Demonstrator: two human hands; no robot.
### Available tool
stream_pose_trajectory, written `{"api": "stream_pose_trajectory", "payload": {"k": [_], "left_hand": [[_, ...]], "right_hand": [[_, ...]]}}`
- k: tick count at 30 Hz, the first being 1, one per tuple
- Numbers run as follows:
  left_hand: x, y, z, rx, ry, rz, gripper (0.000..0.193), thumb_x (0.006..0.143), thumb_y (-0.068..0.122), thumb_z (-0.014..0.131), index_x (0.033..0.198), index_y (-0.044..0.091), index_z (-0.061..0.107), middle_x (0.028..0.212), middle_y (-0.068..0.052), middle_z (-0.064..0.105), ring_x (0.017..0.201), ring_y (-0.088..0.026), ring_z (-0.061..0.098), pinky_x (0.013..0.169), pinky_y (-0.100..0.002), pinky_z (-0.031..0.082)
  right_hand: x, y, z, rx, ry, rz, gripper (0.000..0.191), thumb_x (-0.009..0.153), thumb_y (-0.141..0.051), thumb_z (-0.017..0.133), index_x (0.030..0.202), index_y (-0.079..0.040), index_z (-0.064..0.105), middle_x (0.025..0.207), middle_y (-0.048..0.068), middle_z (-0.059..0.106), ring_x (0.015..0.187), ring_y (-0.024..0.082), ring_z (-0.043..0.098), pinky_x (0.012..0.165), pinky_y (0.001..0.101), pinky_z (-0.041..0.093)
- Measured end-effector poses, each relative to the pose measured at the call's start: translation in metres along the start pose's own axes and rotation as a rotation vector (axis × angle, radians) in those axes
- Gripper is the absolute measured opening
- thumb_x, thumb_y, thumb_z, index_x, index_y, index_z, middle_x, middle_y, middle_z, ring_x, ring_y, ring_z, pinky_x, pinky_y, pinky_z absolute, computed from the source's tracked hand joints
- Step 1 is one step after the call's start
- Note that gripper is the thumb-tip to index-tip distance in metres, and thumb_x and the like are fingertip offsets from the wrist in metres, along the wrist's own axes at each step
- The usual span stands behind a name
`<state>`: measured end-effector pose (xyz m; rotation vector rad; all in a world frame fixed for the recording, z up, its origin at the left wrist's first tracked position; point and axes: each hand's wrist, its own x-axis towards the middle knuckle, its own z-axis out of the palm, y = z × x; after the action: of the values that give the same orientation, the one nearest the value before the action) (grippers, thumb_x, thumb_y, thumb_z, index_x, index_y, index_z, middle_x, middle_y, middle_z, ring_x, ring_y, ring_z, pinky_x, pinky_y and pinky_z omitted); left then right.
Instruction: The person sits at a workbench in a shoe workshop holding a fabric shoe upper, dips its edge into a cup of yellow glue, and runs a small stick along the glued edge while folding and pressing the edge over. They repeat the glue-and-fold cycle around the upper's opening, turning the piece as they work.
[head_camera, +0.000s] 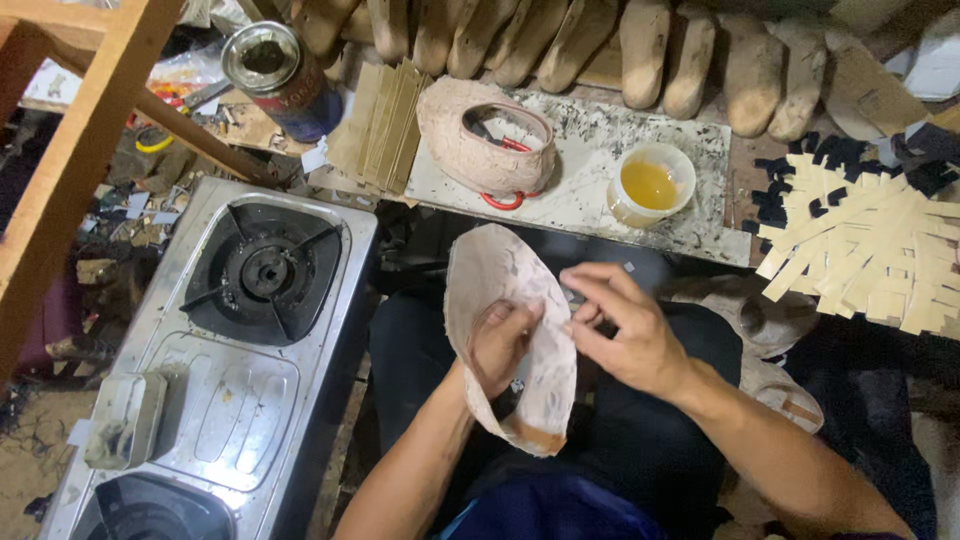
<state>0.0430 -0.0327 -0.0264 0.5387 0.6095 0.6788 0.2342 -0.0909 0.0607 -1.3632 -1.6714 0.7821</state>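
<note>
In my lap I hold a pale, stained shoe upper (505, 290), curved like a shell and open toward me. My left hand (497, 345) reaches into its opening and grips it from inside. My right hand (622, 325) pinches the upper's right edge with thumb and forefinger. Both hands sit over my dark trousers.
A steel gas stove (215, 370) stands at my left. Ahead lie a spattered board (610, 190), another shoe upper with red-handled scissors (485, 135), a cup of yellow glue (650, 183), a can (280, 75), stacked card pieces (378, 125), fanned tan strips (870, 245) and several wooden lasts (640, 45).
</note>
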Motion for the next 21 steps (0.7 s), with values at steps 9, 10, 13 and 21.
{"api": "stream_pose_trajectory", "payload": {"k": [9,10,13,21], "left_hand": [[-0.015,0.004,-0.006,0.030,0.033,-0.009,0.012,0.102,0.016,0.063,0.103,0.005,0.068,0.094,-0.005,0.070,0.084,-0.013,0.063,0.075,-0.029,0.049],[-0.016,0.004,-0.006,0.004,0.039,-0.022,0.012,0.100,0.016,0.062,0.103,0.005,0.067,0.095,-0.004,0.070,0.086,-0.013,0.065,0.077,-0.028,0.051],[-0.017,0.006,-0.007,-0.032,0.021,0.062,0.011,0.104,0.012,0.063,0.097,0.004,0.060,0.096,-0.005,0.070,0.089,-0.012,0.065,0.081,-0.029,0.052],[-0.011,0.012,-0.009,-0.012,-0.040,0.060,0.015,0.104,0.014,0.060,0.107,0.000,0.065,0.092,-0.003,0.068,0.083,-0.012,0.063,0.076,-0.029,0.051]], "right_hand": [[0.091,0.043,-0.084,-0.869,0.085,0.033,0.060,0.079,-0.056,0.077,0.115,-0.008,0.078,0.160,0.020,0.037,0.146,0.043,0.027,0.114,0.0597,0.028],[0.098,0.045,-0.089,-0.947,0.041,0.078,0.070,0.072,-0.064,0.077,0.114,-0.008,0.079,0.163,0.023,0.030,0.148,0.046,0.016,0.111,0.0654,0.021],[0.104,0.046,-0.097,-0.894,-0.212,0.277,0.079,0.065,-0.075,0.071,0.115,-0.015,0.080,0.174,0.010,0.013,0.156,0.042,-0.004,0.110,0.0702,0.010],[0.050,0.057,-0.090,-0.666,0.129,0.005,0.023,0.085,-0.032,0.083,0.084,-0.009,0.077,0.160,0.008,0.052,0.159,0.038,0.035,0.132,0.0491,0.028]]}}
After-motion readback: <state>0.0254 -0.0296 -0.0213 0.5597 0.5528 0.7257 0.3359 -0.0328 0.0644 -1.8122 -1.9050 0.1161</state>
